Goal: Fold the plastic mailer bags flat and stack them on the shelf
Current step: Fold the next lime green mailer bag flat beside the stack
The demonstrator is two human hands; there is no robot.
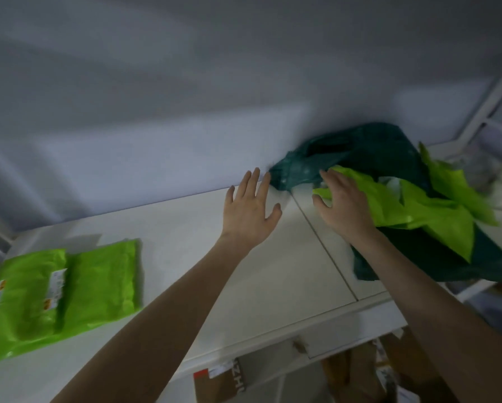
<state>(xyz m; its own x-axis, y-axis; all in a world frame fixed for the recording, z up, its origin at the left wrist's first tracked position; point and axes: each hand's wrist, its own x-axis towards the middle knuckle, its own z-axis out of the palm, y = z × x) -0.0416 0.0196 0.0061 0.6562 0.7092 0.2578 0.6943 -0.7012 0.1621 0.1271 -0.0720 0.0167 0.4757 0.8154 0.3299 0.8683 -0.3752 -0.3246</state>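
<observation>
While left hand [251,209] spreads empty, right hand [341,203] hides its fingers in crumpled bags [418,210]

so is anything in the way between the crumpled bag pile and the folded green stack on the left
Nothing visible blocks it. Bare white shelf top lies between the crumpled pile and the folded stack; only the open left hand hovers there.

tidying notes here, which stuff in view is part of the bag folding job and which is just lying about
Job: folded green bags, loose green bags, dark teal bags, shelf, left hand, right hand.

Lying about: cardboard boxes below, white rack.
</observation>
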